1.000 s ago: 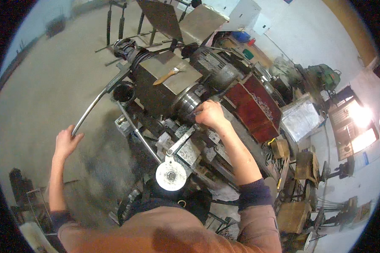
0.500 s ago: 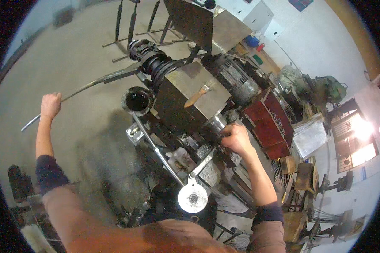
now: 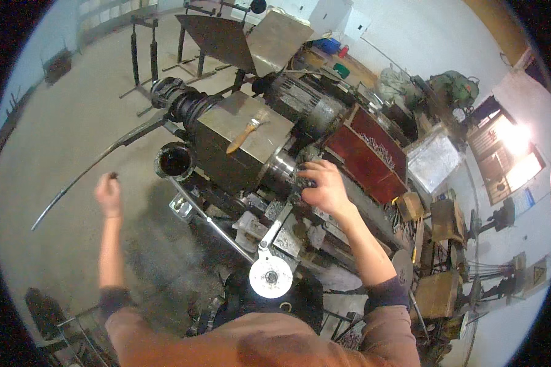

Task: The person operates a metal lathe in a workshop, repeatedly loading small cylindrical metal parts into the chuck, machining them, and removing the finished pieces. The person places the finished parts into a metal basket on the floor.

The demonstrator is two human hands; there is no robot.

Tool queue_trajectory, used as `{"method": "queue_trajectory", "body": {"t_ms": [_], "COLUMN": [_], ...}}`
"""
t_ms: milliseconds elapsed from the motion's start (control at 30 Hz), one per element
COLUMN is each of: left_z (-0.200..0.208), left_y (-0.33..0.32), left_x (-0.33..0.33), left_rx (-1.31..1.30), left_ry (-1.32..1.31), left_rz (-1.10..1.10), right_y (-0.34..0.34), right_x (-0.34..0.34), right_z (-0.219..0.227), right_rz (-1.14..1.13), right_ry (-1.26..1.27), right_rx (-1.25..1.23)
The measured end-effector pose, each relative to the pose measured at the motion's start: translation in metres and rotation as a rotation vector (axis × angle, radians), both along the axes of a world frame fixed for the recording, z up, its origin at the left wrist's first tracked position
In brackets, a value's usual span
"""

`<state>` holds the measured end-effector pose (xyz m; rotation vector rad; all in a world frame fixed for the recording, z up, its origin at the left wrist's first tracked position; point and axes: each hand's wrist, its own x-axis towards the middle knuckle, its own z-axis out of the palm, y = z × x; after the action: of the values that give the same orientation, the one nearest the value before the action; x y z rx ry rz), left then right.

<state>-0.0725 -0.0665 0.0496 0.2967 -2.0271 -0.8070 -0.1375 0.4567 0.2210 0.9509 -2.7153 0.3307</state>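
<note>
My left hand is in the air right of a long metal lever, apart from it. Its fingers are curled and slightly blurred, with a small dark spot at the tips that I cannot make out. My right hand is at the front of a shiny round chuck on a lathe, fingers bent and thumb spread apart from them. Nothing I can name shows between them. A boxy metal headstock carries the chuck, and a wooden-handled brush lies on top.
Below the chuck a crank arm ends in a white disc close to my body. A round dark-mouthed metal cup stands left of the headstock. Behind are a motor and a red bin with metal bits.
My left hand has let go of the lever and moved right. My right hand's fingers have spread at the chuck. The whole view has shifted, so the machine appears further left.
</note>
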Motion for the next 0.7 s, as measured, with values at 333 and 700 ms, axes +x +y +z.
{"method": "queue_trajectory", "body": {"t_ms": [333,700], "left_z": [-0.107,-0.064], "left_y": [0.093,0.083], "left_x": [-0.066,-0.016], "left_rx": [-0.692,0.156], "left_ry": [-1.061,-0.890], "left_rz": [-0.317,-0.349], "right_y": [0.193,0.469], "right_x": [0.157,0.333], "right_z": [0.008,-0.097], "right_rz": [-0.536,-1.405], "right_ry": [-0.100,-0.207], "right_rx": [-0.248,-0.055]}}
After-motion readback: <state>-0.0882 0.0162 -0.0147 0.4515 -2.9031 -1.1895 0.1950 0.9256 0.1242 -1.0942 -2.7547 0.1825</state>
